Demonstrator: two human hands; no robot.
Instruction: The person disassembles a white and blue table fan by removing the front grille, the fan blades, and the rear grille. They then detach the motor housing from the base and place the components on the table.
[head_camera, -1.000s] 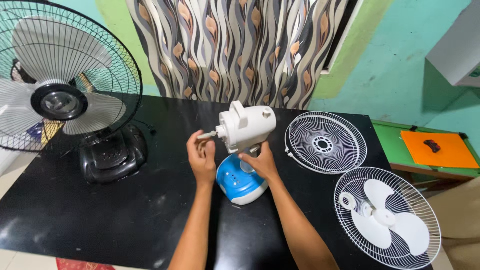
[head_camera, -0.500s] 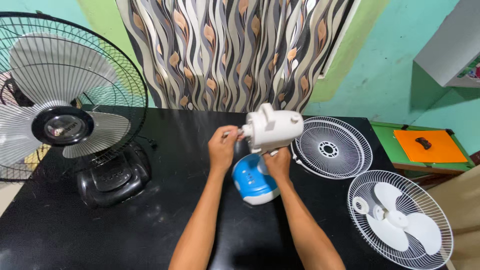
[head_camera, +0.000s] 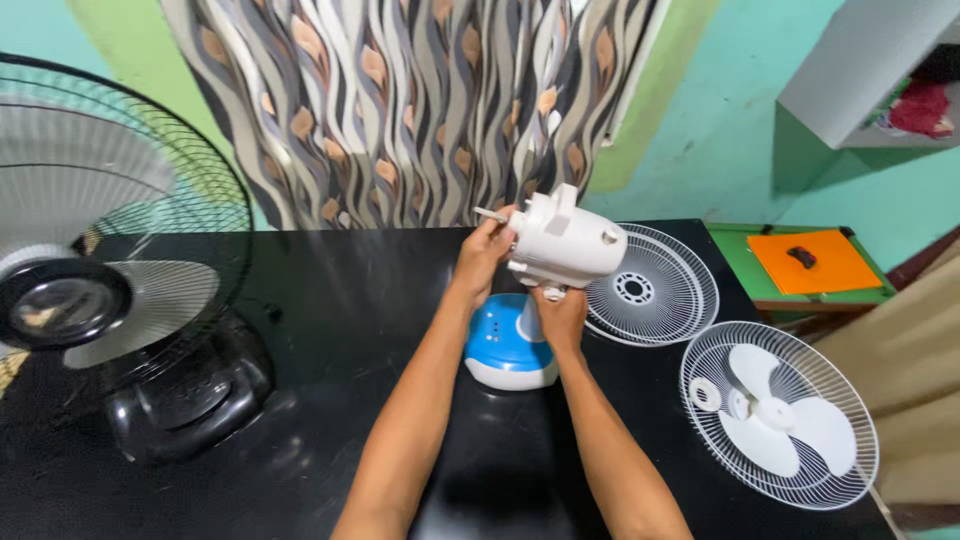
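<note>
A small table fan without its guards stands mid-table: a white motor housing (head_camera: 570, 242) on a white neck above a blue and white base (head_camera: 503, 350). My left hand (head_camera: 484, 250) is closed around the metal shaft end at the motor's front, left of the housing. My right hand (head_camera: 562, 312) grips the neck just under the motor housing.
A large black fan (head_camera: 110, 300) stands at the left on the black table (head_camera: 330, 400). A white wire guard (head_camera: 655, 287) lies right of the small fan. Nearer right, another white guard (head_camera: 790, 415) holds a white blade and a small cap. An orange board (head_camera: 810, 260) rests on a green side table.
The motor housing has tilted and risen slightly. My left hand followed the shaft up and to the right, and my right hand stayed on the neck. The view shifted left.
</note>
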